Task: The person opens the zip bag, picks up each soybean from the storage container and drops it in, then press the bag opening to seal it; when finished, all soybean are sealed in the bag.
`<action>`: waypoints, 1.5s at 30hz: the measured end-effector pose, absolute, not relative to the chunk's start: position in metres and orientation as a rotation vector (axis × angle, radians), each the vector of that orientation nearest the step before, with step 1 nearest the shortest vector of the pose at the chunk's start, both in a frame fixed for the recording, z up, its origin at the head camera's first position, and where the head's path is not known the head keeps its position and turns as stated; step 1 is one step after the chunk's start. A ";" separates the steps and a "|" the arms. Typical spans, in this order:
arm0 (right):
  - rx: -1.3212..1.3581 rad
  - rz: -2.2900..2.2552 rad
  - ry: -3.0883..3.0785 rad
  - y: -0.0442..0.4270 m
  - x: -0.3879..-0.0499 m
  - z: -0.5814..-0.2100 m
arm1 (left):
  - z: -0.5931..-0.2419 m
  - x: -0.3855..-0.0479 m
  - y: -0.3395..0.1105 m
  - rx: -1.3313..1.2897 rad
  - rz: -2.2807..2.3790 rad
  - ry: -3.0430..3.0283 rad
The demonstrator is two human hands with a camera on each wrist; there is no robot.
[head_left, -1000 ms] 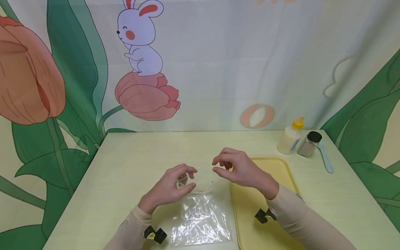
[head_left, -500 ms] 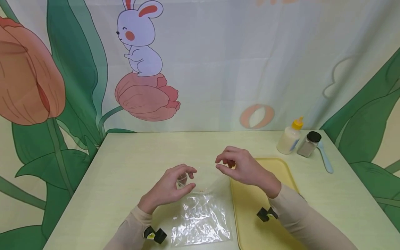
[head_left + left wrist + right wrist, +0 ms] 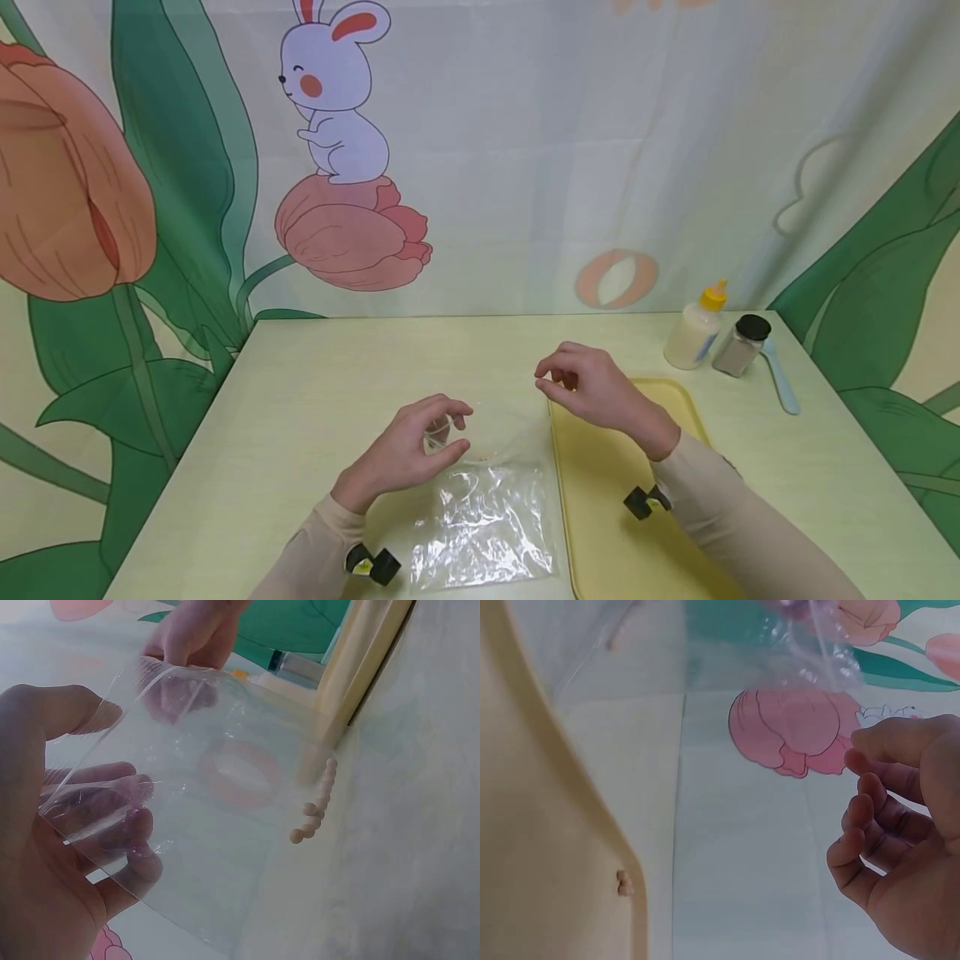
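My left hand [image 3: 412, 442] holds a clear zip-top bag [image 3: 225, 862] near its mouth, thumb on one side and fingers on the other. A curved row of small tan beads [image 3: 319, 810] lies along the bottom of the bag. My right hand [image 3: 592, 392] hovers above the far left corner of the yellow tray [image 3: 600, 500], to the right of the bag. Its fingers are loosely bent and the thumb is close to the index fingertip; nothing shows between them. A few small tan pieces [image 3: 624, 883] sit inside the tray by its rim.
Shiny clear plastic [image 3: 483, 529] lies flat at the front of the table, left of the tray. At the back right stand a bottle with a yellow nozzle [image 3: 693, 337] and a black-capped jar [image 3: 738, 350], beside a light blue utensil [image 3: 782, 379]. A printed curtain [image 3: 510, 167] hangs behind.
My right hand has moved right and slightly up, away from the bag to over the tray, its thumb and index finger coming closer together. The left hand stays in place with the bag.
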State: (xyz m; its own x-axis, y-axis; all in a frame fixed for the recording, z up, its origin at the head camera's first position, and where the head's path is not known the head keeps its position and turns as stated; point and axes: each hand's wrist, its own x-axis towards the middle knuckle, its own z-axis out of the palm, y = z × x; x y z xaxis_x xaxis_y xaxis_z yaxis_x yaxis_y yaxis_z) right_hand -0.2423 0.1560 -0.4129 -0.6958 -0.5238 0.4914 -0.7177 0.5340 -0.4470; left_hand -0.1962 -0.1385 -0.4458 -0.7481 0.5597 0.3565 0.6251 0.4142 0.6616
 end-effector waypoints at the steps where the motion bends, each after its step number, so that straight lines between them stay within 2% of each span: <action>1: 1.024 0.920 -2.487 0.157 -0.244 -0.415 | -0.446 -0.196 -0.139 -1.082 -1.258 -2.572; 45: 0.685 0.876 -2.895 0.186 -0.291 -0.476 | -0.445 -0.197 -0.138 -1.090 -1.210 -2.543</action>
State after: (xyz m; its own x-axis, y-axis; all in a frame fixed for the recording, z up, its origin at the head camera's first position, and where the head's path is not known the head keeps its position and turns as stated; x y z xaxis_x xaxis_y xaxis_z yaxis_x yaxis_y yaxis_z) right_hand -0.2908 0.1857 -0.4763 -0.9017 -0.4007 0.1627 -0.4237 0.7429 -0.5183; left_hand -0.1972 -0.1380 -0.4455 -0.7328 0.5572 0.3905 0.6545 0.4203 0.6285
